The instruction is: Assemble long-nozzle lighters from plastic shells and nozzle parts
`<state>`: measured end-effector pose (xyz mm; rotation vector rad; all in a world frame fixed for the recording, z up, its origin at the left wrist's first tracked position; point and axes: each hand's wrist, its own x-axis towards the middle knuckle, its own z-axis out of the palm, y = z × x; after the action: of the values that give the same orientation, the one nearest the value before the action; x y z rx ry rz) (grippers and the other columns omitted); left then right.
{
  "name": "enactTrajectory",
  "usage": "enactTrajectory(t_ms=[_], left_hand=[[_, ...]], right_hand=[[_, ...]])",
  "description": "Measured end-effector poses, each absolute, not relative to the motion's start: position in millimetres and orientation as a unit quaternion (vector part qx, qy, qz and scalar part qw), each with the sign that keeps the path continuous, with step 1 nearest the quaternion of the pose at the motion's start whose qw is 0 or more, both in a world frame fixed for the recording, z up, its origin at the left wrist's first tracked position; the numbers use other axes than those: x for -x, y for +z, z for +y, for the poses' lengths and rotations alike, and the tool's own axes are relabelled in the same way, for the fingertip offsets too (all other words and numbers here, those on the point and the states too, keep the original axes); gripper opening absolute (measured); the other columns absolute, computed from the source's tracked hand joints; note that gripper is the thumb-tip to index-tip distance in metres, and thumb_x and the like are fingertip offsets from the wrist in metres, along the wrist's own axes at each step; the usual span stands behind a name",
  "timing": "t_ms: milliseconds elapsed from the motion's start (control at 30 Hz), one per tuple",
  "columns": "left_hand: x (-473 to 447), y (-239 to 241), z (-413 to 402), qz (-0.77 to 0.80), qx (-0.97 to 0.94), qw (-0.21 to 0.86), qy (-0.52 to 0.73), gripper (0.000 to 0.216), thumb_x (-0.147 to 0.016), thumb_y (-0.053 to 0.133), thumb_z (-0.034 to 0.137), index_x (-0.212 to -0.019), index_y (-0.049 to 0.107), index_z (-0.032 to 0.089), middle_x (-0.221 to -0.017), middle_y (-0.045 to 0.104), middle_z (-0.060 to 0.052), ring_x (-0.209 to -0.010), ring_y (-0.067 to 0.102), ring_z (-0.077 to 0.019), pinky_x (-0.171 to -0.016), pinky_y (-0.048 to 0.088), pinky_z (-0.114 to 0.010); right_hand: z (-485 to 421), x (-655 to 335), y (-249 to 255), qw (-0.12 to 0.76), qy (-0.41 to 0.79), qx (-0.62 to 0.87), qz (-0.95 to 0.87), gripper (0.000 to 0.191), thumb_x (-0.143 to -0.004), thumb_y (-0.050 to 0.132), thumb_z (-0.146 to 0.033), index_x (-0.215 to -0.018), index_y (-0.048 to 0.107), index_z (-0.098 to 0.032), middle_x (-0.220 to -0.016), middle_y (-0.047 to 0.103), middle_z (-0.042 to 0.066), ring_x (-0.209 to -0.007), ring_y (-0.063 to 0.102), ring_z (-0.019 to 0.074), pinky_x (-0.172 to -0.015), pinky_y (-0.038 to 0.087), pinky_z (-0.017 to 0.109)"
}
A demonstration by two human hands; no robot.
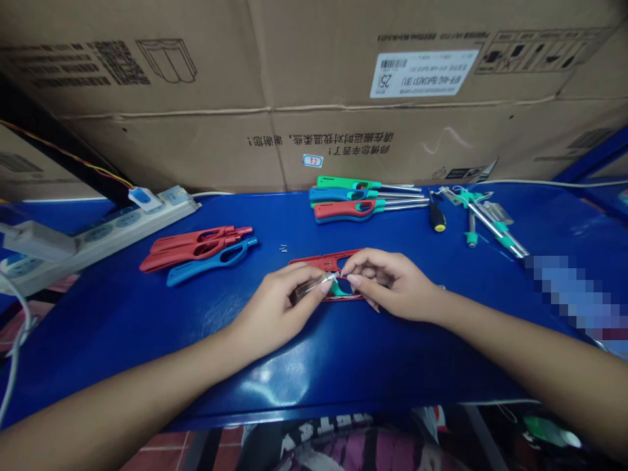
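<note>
My left hand [275, 304] is closed around a small clear fuel tank [310, 286], its nozzle end pointing right. My right hand [397, 284] pinches at that nozzle end; what lies between its fingertips is too small to make out. Below both hands is an opened red lighter housing [324, 261] on the blue table, partly covered by them. A green trigger piece [338, 290] shows between the hands. A few tiny screws [283, 248] lie just left of the housing.
Red and blue lighter handle shells [196, 247] lie at left, near a white power strip [112, 226]. Long-necked lighters [346, 210] are stacked at the back. To their right are a screwdriver [436, 214] and metal lighter tubes [490, 226]. A cardboard box [220, 144] stands behind the table.
</note>
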<state>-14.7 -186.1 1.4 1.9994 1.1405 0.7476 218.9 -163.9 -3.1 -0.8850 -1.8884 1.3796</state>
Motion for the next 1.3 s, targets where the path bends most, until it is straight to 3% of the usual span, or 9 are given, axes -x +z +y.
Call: enactTrajectory(t_ms=[367,600,767,933,1067,1300], left_hand=[[14.6,2.6,-186.0,0.42,-0.777,0.36,0.301,0.023,-0.101,0.055,0.034,-0.1,0.072,0.019,-0.097,0.074,-0.004,-0.084,0.065,-0.0169,-0.07,0.047,-0.026],[14.1,1.4,-186.2,0.427,-0.776,0.353,0.303,0.022,-0.1,0.057,0.034,-0.104,0.073,0.019,-0.099,0.075,-0.004,-0.083,0.066,-0.0165,-0.067,0.047,-0.025],[12.5,3.9,-186.1,0.432,-0.766,0.345,0.328,0.021,-0.098,0.06,0.032,-0.106,0.074,0.018,-0.093,0.074,-0.004,-0.07,0.06,-0.0125,-0.058,0.043,-0.023],[11.8,2.9,-186.3,0.438,-0.76,0.337,0.342,0.019,-0.096,0.063,0.03,-0.105,0.075,0.018,-0.091,0.073,-0.003,-0.067,0.058,-0.0114,-0.058,0.044,-0.021],[11.3,0.4,-185.8,0.443,-0.759,0.324,0.35,0.017,-0.094,0.066,0.027,-0.106,0.075,0.02,-0.092,0.072,-0.002,-0.068,0.059,-0.0107,-0.06,0.045,-0.02],[12.8,0.1,-186.6,0.437,-0.763,0.328,0.347,0.017,-0.095,0.066,0.028,-0.108,0.075,0.02,-0.094,0.072,-0.002,-0.07,0.06,-0.0102,-0.06,0.045,-0.02]], right_hand=[[-162.1,-220.5,-3.5,0.316,0.392,0.327,-0.8,0.018,-0.096,0.056,-0.026,-0.106,0.07,-0.018,-0.079,0.065,0.002,-0.056,0.05,0.0079,-0.049,0.04,0.021],[-162.7,-221.0,-2.2,0.31,0.447,0.317,-0.777,0.018,-0.096,0.055,-0.023,-0.107,0.067,-0.017,-0.077,0.063,0.001,-0.055,0.055,0.0083,-0.049,0.045,0.021],[-162.3,-221.6,-6.9,0.314,0.465,0.308,-0.768,0.018,-0.097,0.054,-0.021,-0.108,0.066,-0.015,-0.082,0.066,0.003,-0.057,0.062,0.0087,-0.051,0.05,0.021],[-160.0,-223.5,-7.0,0.326,0.382,0.285,-0.816,0.021,-0.1,0.051,-0.018,-0.112,0.068,-0.016,-0.083,0.068,0.002,-0.059,0.059,0.0074,-0.056,0.05,0.021],[-158.4,-223.3,-5.3,0.332,0.326,0.267,-0.844,0.02,-0.101,0.05,-0.018,-0.104,0.07,-0.015,-0.08,0.069,0.002,-0.063,0.058,0.0085,-0.063,0.049,0.022],[-158.0,-220.4,-7.1,0.33,0.373,0.32,-0.806,0.023,-0.098,0.058,-0.031,-0.091,0.072,-0.014,-0.075,0.067,0.003,-0.054,0.052,0.0078,-0.048,0.04,0.02]])
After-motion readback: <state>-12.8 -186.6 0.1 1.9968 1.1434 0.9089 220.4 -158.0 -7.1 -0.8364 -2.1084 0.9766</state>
